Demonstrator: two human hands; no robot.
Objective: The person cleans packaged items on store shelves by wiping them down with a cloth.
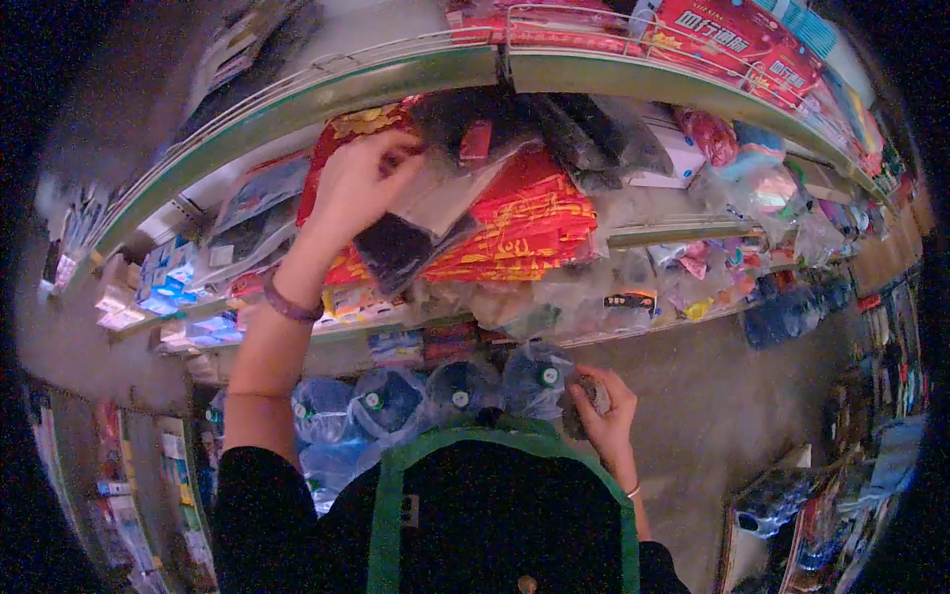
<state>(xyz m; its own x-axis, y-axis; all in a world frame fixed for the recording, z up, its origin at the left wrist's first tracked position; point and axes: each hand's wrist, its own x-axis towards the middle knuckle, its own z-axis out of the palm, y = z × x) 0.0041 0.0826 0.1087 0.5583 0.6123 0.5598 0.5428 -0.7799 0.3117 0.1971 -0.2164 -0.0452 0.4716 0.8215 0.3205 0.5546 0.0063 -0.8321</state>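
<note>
My left hand [361, 188] is raised at the middle shelf, in front of a stack of red packages with gold print [529, 223]. Its fingers are bent, with a gap between thumb and forefinger, and nothing shows between them. Close by it, a clear-wrapped packet with dark contents [401, 243] lies tilted over the red stack. Another dark plastic-wrapped packet [450, 124] lies behind, with a small red label. Low on the right, my right hand [609, 411] is closed, fingers curled around a small greyish thing that I cannot make out.
Large plastic-wrapped water bottles [460, 386] stand on the floor below the shelf. The upper shelf edge [633, 74] runs above my hands, with red boxes [717, 40] over it. Bagged goods [767, 188] fill the right side. More shelving stands at both lower sides.
</note>
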